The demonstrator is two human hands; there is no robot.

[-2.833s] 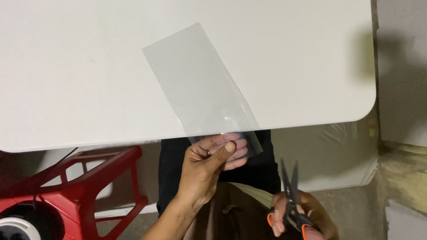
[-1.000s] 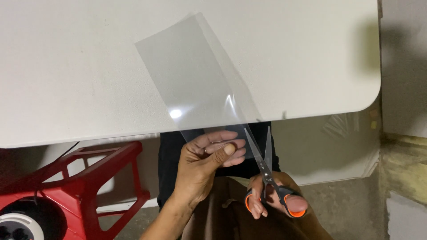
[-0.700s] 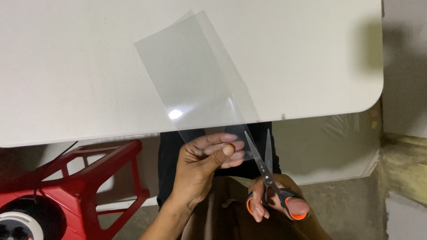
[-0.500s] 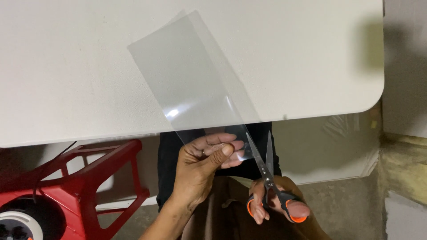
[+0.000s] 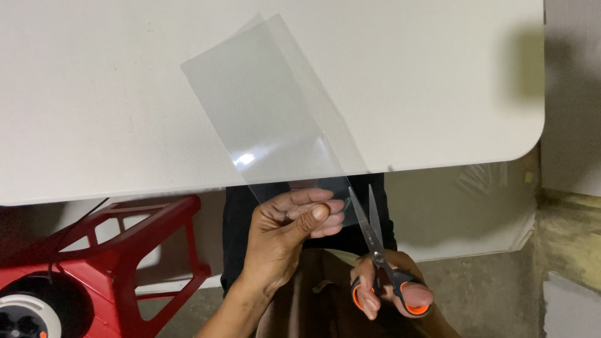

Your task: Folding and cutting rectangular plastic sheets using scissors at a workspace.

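Observation:
My left hand [image 5: 285, 231] pinches the near end of a clear plastic sheet [image 5: 266, 109] and holds it up over the white table [image 5: 94, 94]. The sheet slants up and to the left, with a light glare near its lower part. My right hand [image 5: 385, 291] grips scissors [image 5: 372, 231] with black and orange handles. Their blades are parted and point up at the sheet's lower right corner, just right of my left fingers.
A red plastic stool [image 5: 125, 250] stands under the table at the lower left, with a round black and white object [image 5: 28, 313] beside it. The table's rounded corner [image 5: 526, 138] lies at the right, above a pale wall and rough floor.
My right hand has risen from the lower right and brought the scissors up to the sheet's near right corner. The sheet's far end has swung a little to the left.

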